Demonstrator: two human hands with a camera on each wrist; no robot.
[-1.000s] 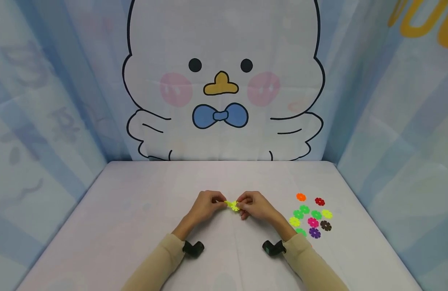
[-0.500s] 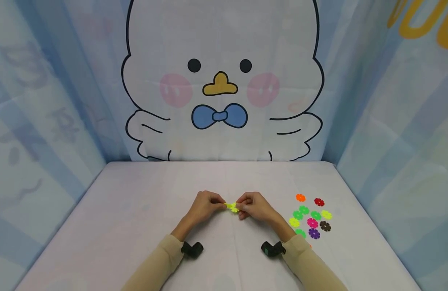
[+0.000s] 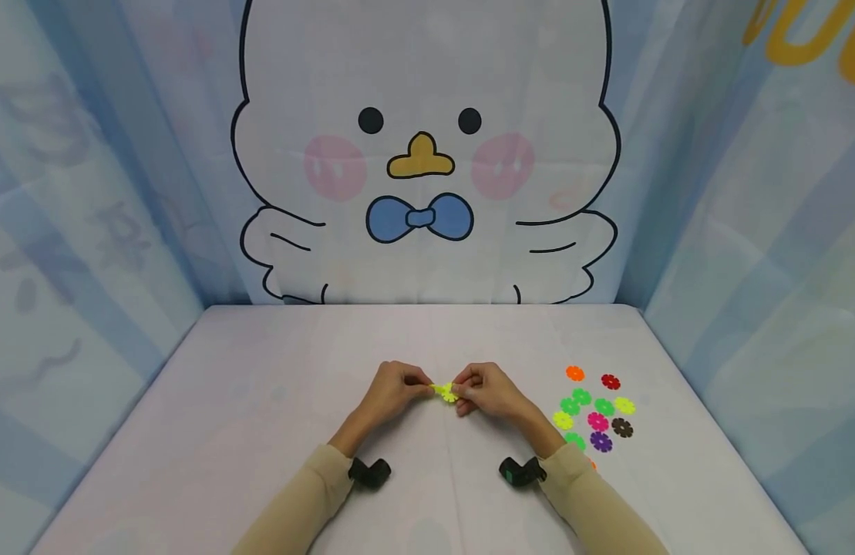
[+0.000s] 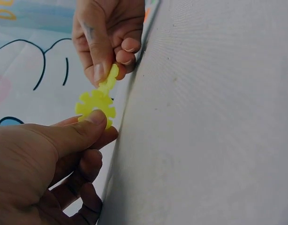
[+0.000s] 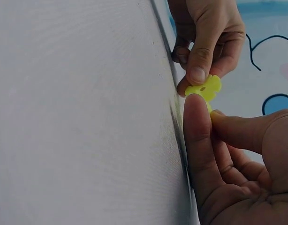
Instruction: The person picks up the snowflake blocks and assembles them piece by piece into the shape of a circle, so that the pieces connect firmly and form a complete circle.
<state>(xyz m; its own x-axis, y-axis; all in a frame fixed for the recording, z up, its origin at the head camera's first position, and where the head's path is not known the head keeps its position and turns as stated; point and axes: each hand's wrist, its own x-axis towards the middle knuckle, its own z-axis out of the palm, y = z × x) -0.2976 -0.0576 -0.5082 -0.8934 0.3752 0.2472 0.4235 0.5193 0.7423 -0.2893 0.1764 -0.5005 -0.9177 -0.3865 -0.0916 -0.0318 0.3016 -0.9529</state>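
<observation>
Left hand (image 3: 391, 395) and right hand (image 3: 495, 393) still pinching two touching yellow discs (image 4: 90, 104), far table (image 3: 295, 339) edge beyond, coloured discs (image 3: 597, 422) right

Loose discs (image 3: 594, 420) right of held pair (image 3: 449, 395)

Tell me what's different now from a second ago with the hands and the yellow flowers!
Nothing clearly moved on its own, and nothing was picked up or let go; the whole head view just shifted slightly. The left hand and right hand still pinch the yellow flowers, and the loose flowers stayed put.
</observation>
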